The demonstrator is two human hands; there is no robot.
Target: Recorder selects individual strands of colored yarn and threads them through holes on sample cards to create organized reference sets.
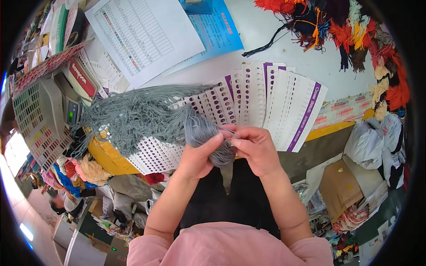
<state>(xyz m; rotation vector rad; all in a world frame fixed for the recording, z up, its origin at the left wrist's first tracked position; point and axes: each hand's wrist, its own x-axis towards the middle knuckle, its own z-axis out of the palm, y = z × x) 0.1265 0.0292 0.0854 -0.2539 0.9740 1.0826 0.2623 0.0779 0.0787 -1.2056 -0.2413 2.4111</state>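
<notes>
My left hand (200,156) is wrapped round the gathered end of a thick hank of grey thread (199,127), near the table's front edge. Close beside it, my right hand (256,148) pinches a few grey strands between thumb and fingertips, drawn off the hank. From the held bunch, a loose, tangled heap of the same thread (133,111) spreads left across the table. Under and behind it lie fanned white cards with punched holes (253,95), some with purple edges. The fingertips of my left hand are partly hidden behind the thread.
Printed sheets (142,37) and a blue paper (222,29) lie at the back. Bundles of coloured thread (341,26) lie at the far right. On the left are a small scale (72,111) and colour charts (33,117). A cardboard box (341,188) stands below right.
</notes>
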